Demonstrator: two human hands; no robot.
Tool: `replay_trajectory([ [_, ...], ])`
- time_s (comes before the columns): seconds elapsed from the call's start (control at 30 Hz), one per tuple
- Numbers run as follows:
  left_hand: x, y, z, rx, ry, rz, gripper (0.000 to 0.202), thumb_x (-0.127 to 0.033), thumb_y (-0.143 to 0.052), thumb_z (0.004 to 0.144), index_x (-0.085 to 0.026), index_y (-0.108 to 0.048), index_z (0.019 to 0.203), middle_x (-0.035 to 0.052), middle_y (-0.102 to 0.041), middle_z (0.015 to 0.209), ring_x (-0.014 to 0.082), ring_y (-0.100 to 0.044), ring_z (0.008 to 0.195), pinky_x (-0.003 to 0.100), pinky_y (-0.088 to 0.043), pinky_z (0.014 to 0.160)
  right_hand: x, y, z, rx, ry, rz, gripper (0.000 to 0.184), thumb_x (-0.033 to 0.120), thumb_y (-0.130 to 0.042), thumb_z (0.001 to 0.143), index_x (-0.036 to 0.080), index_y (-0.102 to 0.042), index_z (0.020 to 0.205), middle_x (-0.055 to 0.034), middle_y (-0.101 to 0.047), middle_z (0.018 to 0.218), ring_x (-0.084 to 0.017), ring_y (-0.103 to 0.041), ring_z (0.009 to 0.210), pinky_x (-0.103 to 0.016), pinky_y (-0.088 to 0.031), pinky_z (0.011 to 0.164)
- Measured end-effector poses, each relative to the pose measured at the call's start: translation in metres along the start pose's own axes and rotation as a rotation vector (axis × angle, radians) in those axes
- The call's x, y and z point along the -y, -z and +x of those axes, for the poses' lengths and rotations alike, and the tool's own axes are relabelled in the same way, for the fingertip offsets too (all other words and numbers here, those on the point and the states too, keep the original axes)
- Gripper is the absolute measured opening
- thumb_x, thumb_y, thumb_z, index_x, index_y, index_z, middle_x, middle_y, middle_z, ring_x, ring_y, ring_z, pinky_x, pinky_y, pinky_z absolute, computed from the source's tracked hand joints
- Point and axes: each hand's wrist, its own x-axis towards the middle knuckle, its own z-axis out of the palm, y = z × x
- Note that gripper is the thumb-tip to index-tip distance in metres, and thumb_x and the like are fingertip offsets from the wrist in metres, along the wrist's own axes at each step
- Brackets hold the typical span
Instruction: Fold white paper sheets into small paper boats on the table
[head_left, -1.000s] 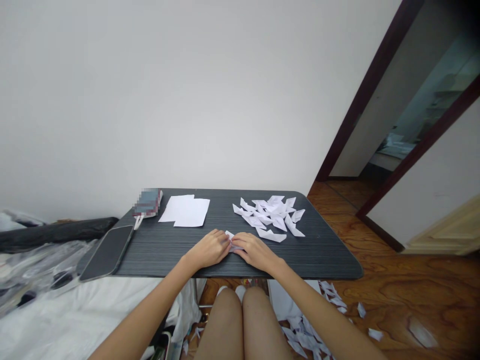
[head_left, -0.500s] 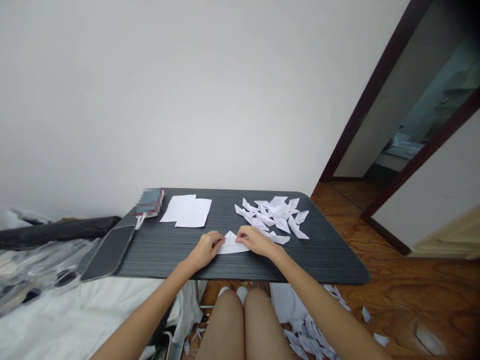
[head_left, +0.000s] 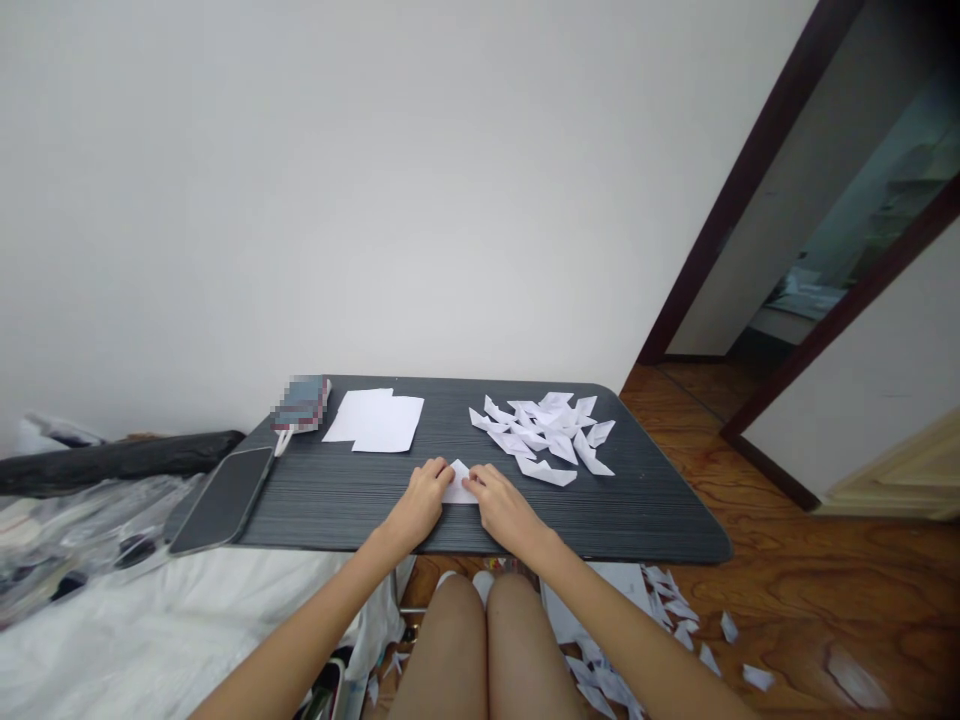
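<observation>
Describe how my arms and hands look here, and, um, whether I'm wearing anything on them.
Your left forearm and right forearm are slim and bare, with no sleeve in view. Your left hand and right hand are ungloved. No watch, bracelet or ring shows, and I see no markings; the fingernails are too small to make out.
</observation>
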Motion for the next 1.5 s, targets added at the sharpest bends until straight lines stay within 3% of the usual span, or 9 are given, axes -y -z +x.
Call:
replay_trajectory([
  [0.27, 0.013, 0.002, -0.001, -0.017, 0.26, -0.1, 0.022, -0.009, -0.035, 0.076, -0.019, -0.052, 0.086, 0.0054, -0.047, 0.083, 0.02, -0.044, 0.083, 0.033, -0.035, 0.068, 0.002, 0.002, -0.019, -0.132, -0.141, 0.117, 0.027, 0.003, -0.037, 0.074, 0.013, -0.055, 0.092, -0.0102, -0.048, 0.094, -0.02, -0.044, 0.089, -0.033, -0.039, 0.08],
  [0.37, 0.011, 0.004, -0.003, -0.026, 0.232, -0.101, 0.024, -0.013, -0.035, 0.077, -0.021, -0.052, 0.093, 0.0051, -0.049, 0.089, 0.0211, -0.043, 0.086, 0.035, -0.032, 0.07, 0.0, -0.003, -0.008, -0.164, -0.25, 0.117, 0.014, 0.021, -0.044, 0.08, 0.015, -0.055, 0.076, -0.0085, -0.049, 0.082, -0.02, -0.045, 0.082, -0.034, -0.039, 0.075],
  [0.53, 0.009, 0.006, -0.006, -0.027, 0.178, -0.136, 0.023, -0.02, -0.038, 0.079, -0.022, -0.051, 0.099, 0.005, -0.05, 0.095, 0.0211, -0.042, 0.09, 0.035, -0.029, 0.072, 0.0, -0.02, 0.014, -0.15, -0.386, 0.09, 0.029, 0.032, -0.056, 0.072, 0.016, -0.05, 0.095, -0.0101, -0.047, 0.095, -0.024, -0.042, 0.09, -0.036, -0.036, 0.072],
  [0.63, 0.009, 0.01, -0.005, 0.019, 0.197, -0.19, 0.019, -0.023, -0.042, 0.078, -0.02, -0.052, 0.094, 0.0035, -0.052, 0.089, 0.0206, -0.044, 0.088, 0.034, -0.028, 0.071, 0.002, -0.024, 0.015, -0.131, -0.426, 0.138, 0.027, 0.032, -0.058, 0.07, 0.018, -0.05, 0.092, -0.0091, -0.047, 0.094, -0.024, -0.042, 0.089, -0.036, -0.034, 0.071],
  [0.8, 0.003, 0.024, -0.009, -0.06, 0.096, -0.224, 0.014, -0.024, -0.041, 0.081, -0.018, -0.053, 0.081, 0.0022, -0.054, 0.083, 0.0173, -0.046, 0.083, 0.033, -0.025, 0.072, 0.006, -0.003, 0.006, -0.181, -0.3, 0.175, 0.004, 0.021, -0.052, 0.076, 0.019, -0.053, 0.08, -0.0044, -0.05, 0.088, -0.02, -0.042, 0.088, -0.033, -0.028, 0.072],
  [0.9, 0.0, 0.028, -0.017, -0.15, -0.031, -0.145, 0.018, -0.021, -0.037, 0.084, -0.019, -0.055, 0.082, 0.0028, -0.055, 0.087, 0.0163, -0.045, 0.086, 0.033, -0.023, 0.075, 0.006, 0.009, -0.003, -0.209, -0.163, 0.098, 0.01, 0.013, -0.046, 0.079, 0.018, -0.054, 0.076, -0.0036, -0.052, 0.085, -0.018, -0.042, 0.087, -0.033, -0.025, 0.075],
  [1.03, 0.001, 0.024, -0.025, -0.06, -0.146, -0.139, 0.02, -0.022, -0.038, 0.084, -0.018, -0.058, 0.082, 0.0031, -0.057, 0.083, 0.0147, -0.046, 0.081, 0.03, -0.024, 0.072, 0.002, 0.01, -0.015, -0.096, -0.019, 0.036, 0.014, 0.009, -0.044, 0.08, 0.017, -0.056, 0.076, -0.0032, -0.055, 0.08, -0.015, -0.045, 0.083, -0.031, -0.024, 0.073],
  [1.37, 0.006, 0.016, -0.006, 0.055, 0.076, -0.274, 0.024, -0.022, -0.037, 0.082, -0.014, -0.06, 0.08, 0.0052, -0.057, 0.072, 0.0166, -0.047, 0.073, 0.028, -0.031, 0.067, -0.024, 0.006, 0.001, 0.074, -0.241, 0.4, 0.009, 0.019, -0.048, 0.078, 0.016, -0.057, 0.079, -0.0019, -0.058, 0.072, -0.014, -0.051, 0.069, -0.024, -0.032, 0.064],
  [1.5, 0.008, 0.011, -0.004, 0.029, 0.165, -0.206, 0.021, -0.024, -0.045, 0.076, -0.018, -0.057, 0.091, 0.0046, -0.051, 0.076, 0.0185, -0.044, 0.076, 0.029, -0.033, 0.069, -0.028, 0.007, 0.005, 0.099, -0.282, 0.337, 0.01, 0.019, -0.054, 0.073, 0.018, -0.055, 0.082, -0.0006, -0.053, 0.072, -0.014, -0.049, 0.068, -0.024, -0.032, 0.063],
])
